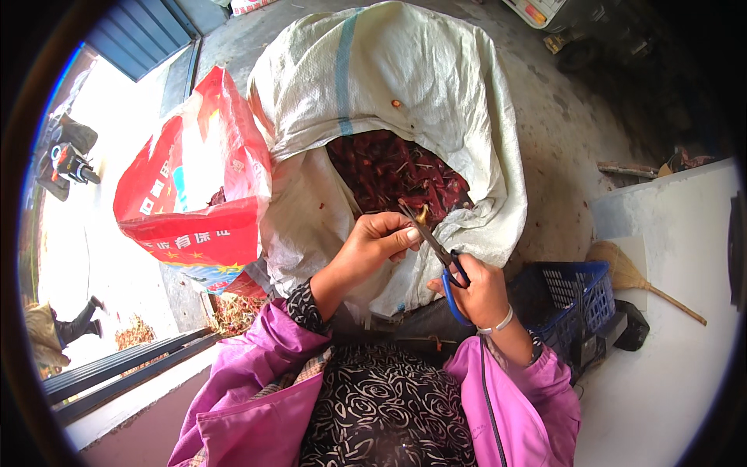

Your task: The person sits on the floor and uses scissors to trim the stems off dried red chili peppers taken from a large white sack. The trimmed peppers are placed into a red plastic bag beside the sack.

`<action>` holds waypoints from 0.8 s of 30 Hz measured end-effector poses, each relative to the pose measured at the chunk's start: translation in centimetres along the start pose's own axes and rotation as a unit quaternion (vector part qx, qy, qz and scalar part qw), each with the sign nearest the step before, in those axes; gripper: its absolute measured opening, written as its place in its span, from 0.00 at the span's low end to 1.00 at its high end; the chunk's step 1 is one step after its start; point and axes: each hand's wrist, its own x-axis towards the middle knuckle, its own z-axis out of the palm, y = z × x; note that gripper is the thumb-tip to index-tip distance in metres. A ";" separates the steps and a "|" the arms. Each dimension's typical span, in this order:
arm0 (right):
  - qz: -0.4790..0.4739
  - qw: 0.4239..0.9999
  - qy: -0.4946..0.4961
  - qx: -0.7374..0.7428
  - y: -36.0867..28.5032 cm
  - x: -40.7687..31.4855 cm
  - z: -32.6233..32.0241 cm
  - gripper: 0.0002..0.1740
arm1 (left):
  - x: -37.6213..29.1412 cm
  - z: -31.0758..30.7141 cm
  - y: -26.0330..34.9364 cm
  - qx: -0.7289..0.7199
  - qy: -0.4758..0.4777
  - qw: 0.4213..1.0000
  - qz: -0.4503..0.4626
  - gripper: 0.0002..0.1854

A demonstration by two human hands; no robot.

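Note:
My right hand [481, 292] is shut on a pair of scissors [444, 255] with blue handles. Their blades point up and left, past the fingertips of my left hand [385, 236]. That hand is drawn together, thumb against fingers, close beside the blades. A small yellow-brown piece [422, 215], perhaps a stem end, shows by the blades; whether my left fingers hold it is hidden. Both hands are over the near rim of a large white woven sack [402, 76] with a blue-green stripe. Dark red dried chili peppers [391, 169] fill its opening.
Left of the sack stands an open red printed plastic bag [192, 219] bearing writing. A blue plastic crate [575, 292] is at my right, with a straw broom [618, 265] behind it. Metal rails [128, 362] run at lower left. A person's leg [76, 324] shows outside.

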 end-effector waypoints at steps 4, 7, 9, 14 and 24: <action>0.053 0.996 -0.012 0.070 1.2 -0.4 0.2 0.27 | 0.6 0.5 -1.7 0.047 0.023 0.998 -0.026 0.09; 0.081 0.994 0.012 0.074 3.2 -0.6 0.4 0.25 | 2.9 -1.4 -3.6 0.132 0.105 0.982 0.087 0.11; 0.079 0.994 0.034 0.072 4.6 -1.1 0.4 0.25 | 5.6 -4.4 -4.6 0.302 0.174 0.935 0.069 0.16; 0.100 0.994 -0.005 0.030 6.6 -2.1 0.8 0.24 | 12.7 -7.0 -7.9 0.526 0.212 0.823 -0.002 0.15; 0.091 0.992 -0.077 0.040 8.0 -1.1 1.4 0.09 | 11.8 -9.7 -10.4 0.429 0.200 0.879 0.052 0.14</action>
